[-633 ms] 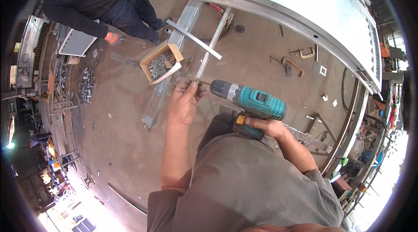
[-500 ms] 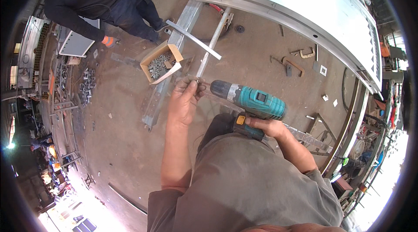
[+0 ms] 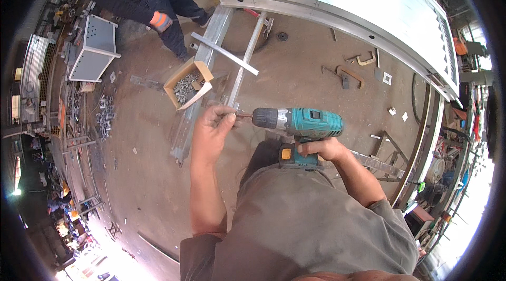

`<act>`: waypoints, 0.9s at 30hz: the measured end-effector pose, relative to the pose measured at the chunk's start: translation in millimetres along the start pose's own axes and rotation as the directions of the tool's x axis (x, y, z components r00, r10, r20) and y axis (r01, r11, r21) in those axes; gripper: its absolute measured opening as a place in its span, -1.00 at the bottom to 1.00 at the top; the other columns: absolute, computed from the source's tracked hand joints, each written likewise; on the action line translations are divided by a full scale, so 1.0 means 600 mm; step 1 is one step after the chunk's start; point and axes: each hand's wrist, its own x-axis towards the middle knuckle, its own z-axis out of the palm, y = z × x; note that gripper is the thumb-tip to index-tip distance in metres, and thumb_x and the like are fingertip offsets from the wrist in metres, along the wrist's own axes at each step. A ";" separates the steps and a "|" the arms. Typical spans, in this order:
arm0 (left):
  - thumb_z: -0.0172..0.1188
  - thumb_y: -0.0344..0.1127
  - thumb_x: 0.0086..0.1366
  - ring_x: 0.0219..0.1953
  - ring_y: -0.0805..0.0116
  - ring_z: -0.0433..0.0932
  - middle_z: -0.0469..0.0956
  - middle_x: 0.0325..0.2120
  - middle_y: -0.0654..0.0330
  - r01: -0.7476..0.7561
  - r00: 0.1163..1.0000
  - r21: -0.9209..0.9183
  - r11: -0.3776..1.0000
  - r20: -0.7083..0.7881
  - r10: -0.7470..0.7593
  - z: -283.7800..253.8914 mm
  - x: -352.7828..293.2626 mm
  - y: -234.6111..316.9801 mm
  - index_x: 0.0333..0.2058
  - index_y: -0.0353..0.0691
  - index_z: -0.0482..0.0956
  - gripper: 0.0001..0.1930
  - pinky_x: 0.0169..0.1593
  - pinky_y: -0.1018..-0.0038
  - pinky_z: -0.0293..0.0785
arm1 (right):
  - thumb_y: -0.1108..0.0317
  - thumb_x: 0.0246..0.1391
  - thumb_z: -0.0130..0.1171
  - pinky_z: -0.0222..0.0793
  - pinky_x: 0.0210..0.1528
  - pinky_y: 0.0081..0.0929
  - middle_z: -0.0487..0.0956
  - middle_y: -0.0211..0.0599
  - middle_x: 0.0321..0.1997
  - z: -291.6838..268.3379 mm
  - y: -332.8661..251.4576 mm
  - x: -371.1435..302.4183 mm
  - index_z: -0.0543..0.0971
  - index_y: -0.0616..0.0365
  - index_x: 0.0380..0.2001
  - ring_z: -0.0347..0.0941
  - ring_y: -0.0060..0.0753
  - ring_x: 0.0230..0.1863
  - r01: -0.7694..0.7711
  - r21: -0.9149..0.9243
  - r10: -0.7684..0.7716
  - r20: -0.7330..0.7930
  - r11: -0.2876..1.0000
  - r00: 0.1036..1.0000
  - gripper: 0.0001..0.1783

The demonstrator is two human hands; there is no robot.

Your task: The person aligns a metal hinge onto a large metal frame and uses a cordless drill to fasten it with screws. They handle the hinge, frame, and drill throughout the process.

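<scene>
My right hand (image 3: pixel 322 148) is wrapped round the grip of a teal and black cordless drill (image 3: pixel 315 123), held level in front of my body with its chuck toward the left. From the chuck a thin driver bit (image 3: pixel 244 115) reaches to the fingertips of my left hand (image 3: pixel 213 124). The left thumb and fingers are pinched together at the bit's tip. Whatever small piece they hold there is too small to make out. Beyond that hand an open cardboard box (image 3: pixel 172 87) of small metal fasteners (image 3: pixel 185 89) rests on a metal beam (image 3: pixel 213 38).
A large silvery metal frame (image 3: pixel 295 9) spans the far right. A loose flat bar (image 3: pixel 226 53) lies across the beam and a narrow rail (image 3: pixel 247 59). Clamps (image 3: pixel 352 74) lie on the floor. A co-worker (image 3: pixel 158 7) in orange-banded gloves stands at the far left beside a grey cabinet (image 3: pixel 95 49).
The drill has turned from a slant to nearly level. My left hand has shifted left and slightly nearer, pinching at the bit's tip. The co-worker's gloved hand has moved to the right.
</scene>
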 end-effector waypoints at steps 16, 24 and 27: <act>0.30 -0.28 0.41 -0.19 0.41 0.55 0.63 -0.24 0.22 0.024 0.999 -0.631 0.775 0.038 0.000 0.057 -0.028 -0.031 -0.05 -0.24 0.61 -0.77 -0.01 0.41 0.47 | 0.53 -0.21 0.35 0.45 -0.25 -0.45 0.61 -0.38 -0.36 0.026 0.010 0.003 0.62 0.19 -0.20 0.50 -0.48 -0.36 0.100 0.070 -0.096 -0.055 0.993 0.994 -0.62; 0.18 -0.17 0.50 -0.25 0.43 0.52 0.61 -0.30 0.24 -0.052 0.971 -0.654 0.754 -0.209 -0.114 0.014 -0.026 -0.056 -0.11 -0.24 0.62 -0.76 -0.11 0.42 0.47 | 0.45 -0.23 0.36 0.43 -0.32 -0.43 0.62 -0.33 -0.41 0.033 0.025 0.021 0.63 0.27 -0.10 0.51 -0.43 -0.43 0.020 0.064 -0.016 -0.050 0.998 0.999 -0.51; 0.16 -0.18 0.51 -0.29 0.47 0.50 0.61 -0.30 0.24 -0.074 0.899 -0.603 0.795 -0.385 -0.208 -0.041 -0.017 -0.085 -0.09 -0.24 0.58 -0.77 -0.15 0.47 0.45 | 0.43 -0.21 0.35 0.42 -0.31 -0.45 0.61 -0.35 -0.43 0.028 0.041 0.024 0.63 0.24 -0.16 0.50 -0.43 -0.43 -0.004 0.030 0.008 -0.137 1.000 0.991 -0.58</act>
